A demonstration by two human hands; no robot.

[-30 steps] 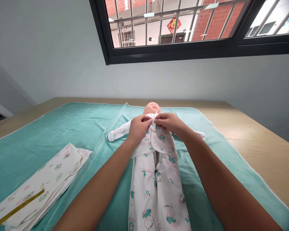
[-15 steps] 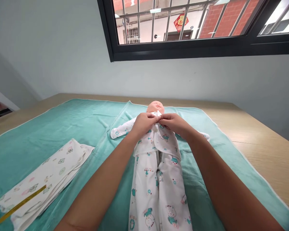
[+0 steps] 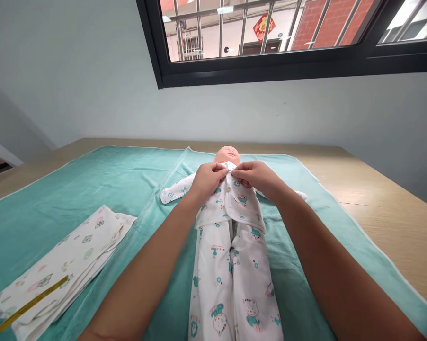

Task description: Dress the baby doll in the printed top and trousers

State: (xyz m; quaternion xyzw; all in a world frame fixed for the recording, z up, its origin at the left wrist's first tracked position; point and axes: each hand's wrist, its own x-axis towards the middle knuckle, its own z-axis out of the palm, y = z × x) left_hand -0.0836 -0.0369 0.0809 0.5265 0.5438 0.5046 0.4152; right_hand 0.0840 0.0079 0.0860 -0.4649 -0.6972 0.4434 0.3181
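Note:
A baby doll (image 3: pixel 227 154) lies on its back on a teal blanket (image 3: pixel 121 189), dressed in a white printed top (image 3: pixel 239 203) and matching trousers (image 3: pixel 231 284). My left hand (image 3: pixel 207 179) and my right hand (image 3: pixel 256 176) meet at the doll's chest just below its chin. Both pinch the front edges of the top near a small button (image 3: pixel 228 188). The doll's left sleeve (image 3: pixel 174 191) sticks out sideways.
A folded printed cloth (image 3: pixel 62 265) with a yellow tape measure (image 3: pixel 29 307) across it lies at the lower left. The blanket covers a wooden table (image 3: pixel 387 208) set against a grey wall under a barred window (image 3: pixel 270 33).
My hands have stayed at the doll's collar, pinching the top's front edges with small finger shifts. The view has swayed slightly.

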